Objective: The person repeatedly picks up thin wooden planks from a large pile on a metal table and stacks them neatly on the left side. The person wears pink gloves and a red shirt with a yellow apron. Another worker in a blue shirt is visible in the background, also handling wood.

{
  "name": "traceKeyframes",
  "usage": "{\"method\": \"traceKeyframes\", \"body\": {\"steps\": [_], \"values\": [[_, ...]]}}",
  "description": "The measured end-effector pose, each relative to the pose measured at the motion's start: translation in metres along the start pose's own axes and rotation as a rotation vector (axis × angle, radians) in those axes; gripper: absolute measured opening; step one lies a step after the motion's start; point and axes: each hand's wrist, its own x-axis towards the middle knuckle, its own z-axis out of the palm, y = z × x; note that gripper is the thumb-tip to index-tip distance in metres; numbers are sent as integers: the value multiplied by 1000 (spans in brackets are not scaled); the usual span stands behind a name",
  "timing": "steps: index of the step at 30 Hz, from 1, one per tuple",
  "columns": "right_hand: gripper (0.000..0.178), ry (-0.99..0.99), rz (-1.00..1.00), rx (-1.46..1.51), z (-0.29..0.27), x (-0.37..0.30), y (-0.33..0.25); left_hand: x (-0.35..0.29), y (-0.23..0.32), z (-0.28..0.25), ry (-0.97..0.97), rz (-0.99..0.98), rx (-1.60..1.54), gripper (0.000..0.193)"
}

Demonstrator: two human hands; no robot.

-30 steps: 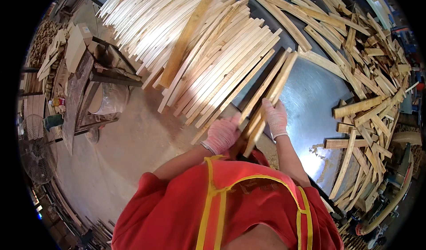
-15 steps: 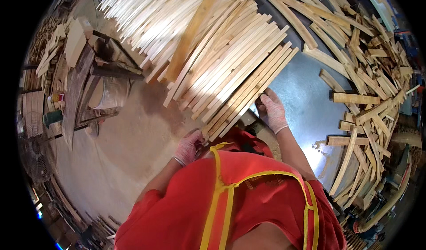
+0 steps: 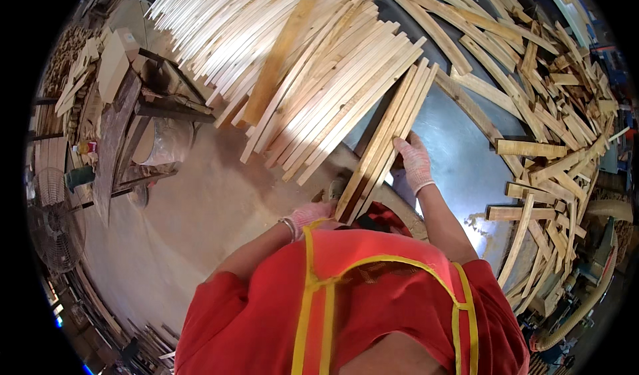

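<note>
Several wooden strips [image 3: 391, 133], lying side by side in a narrow bundle, stretch from near my body up over the grey metal table [image 3: 447, 134]. My left hand [image 3: 311, 212], in a whitish-pink knit glove, is closed around their near end; part of its fingers is hidden behind the wood. Midway along, my right hand [image 3: 415, 162] grips the bundle's right side with its thumb on top, gloved alike. To the left, a wide row of pale wooden strips [image 3: 346, 99] lies across the table, a gap apart from the bundle. A broader, darker board [image 3: 283, 55] rests over that row.
A jumbled heap of short wooden offcuts [image 3: 559, 109] covers the table's right side. Left of me stands a dark wooden frame [image 3: 126, 122], with a fan [image 3: 56, 222] beyond it. Concrete floor [image 3: 166, 242] spreads between. A ribbed hose [image 3: 592, 295] curves at the lower right.
The bundle has come away from the row and shifted right, opening a gap. My left hand moved right with it, and my right hand slid its grip onto the strips' side.
</note>
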Motion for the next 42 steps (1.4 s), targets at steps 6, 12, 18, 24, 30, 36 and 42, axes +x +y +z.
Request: {"method": "traceKeyframes", "body": {"steps": [6, 12, 18, 24, 30, 36, 42], "values": [[55, -27, 52, -181, -3, -10, -30, 55, 50, 30, 274, -36, -480, 107], [58, -107, 167, -53, -5, -20, -39, 10, 64, -26, 99, 11, -713, 106], [59, -159, -60, 66, 21, -9, -9, -41, 24, -26, 287, 77, -398, 102], [49, -172, 76, 57, 57, 26, -19, 2, 72, -29, 406, -99, 100, 90], [37, -136, 24, 148, 38, 60, 14, 31, 101, -22, 670, -39, 269, 74], [57, -100, 79, 231, 73, 31, -35, -6, 82, -106, 461, 61, 39, 82], [77, 406, -334, -325, 124, 46, -32, -44, 63, -259, 807, 425, 141, 102]]}}
